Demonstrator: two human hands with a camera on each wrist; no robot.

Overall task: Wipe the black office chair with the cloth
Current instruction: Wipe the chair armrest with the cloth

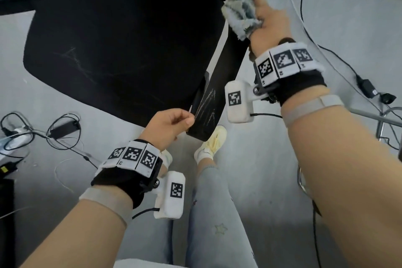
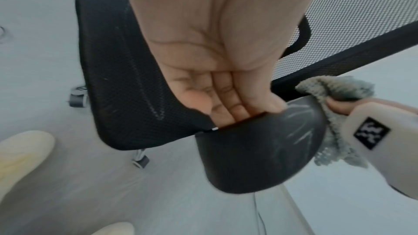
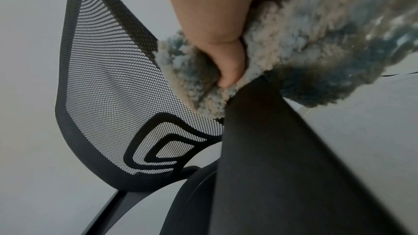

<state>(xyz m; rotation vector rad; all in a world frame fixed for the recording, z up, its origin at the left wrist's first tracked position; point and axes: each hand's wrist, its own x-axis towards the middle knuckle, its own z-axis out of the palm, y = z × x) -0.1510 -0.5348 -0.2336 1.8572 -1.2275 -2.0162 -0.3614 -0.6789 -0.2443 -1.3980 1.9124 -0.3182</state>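
Observation:
The black office chair's seat (image 1: 108, 39) fills the upper left of the head view. Its scratched right armrest (image 1: 208, 115) runs away from me. My left hand (image 1: 185, 122) grips the armrest's near end, fingers (image 2: 228, 108) curled over its inner edge. My right hand (image 1: 267, 17) holds a fluffy grey-blue cloth (image 1: 239, 13) bunched against the armrest's far end, below the mesh backrest (image 3: 108, 87). In the right wrist view my thumb (image 3: 228, 60) presses the cloth (image 3: 294, 51) onto the armrest (image 3: 282, 149). The left wrist view shows the cloth (image 2: 334, 131) draped over the armrest (image 2: 260, 149).
Cables and power adapters lie on the grey floor at left (image 1: 63, 126) and right (image 1: 367, 87). A metal frame (image 1: 380, 119) stands at the right edge. My feet in pale shoes (image 1: 213, 143) are just below the armrest. Chair castors (image 2: 78, 97) show under the seat.

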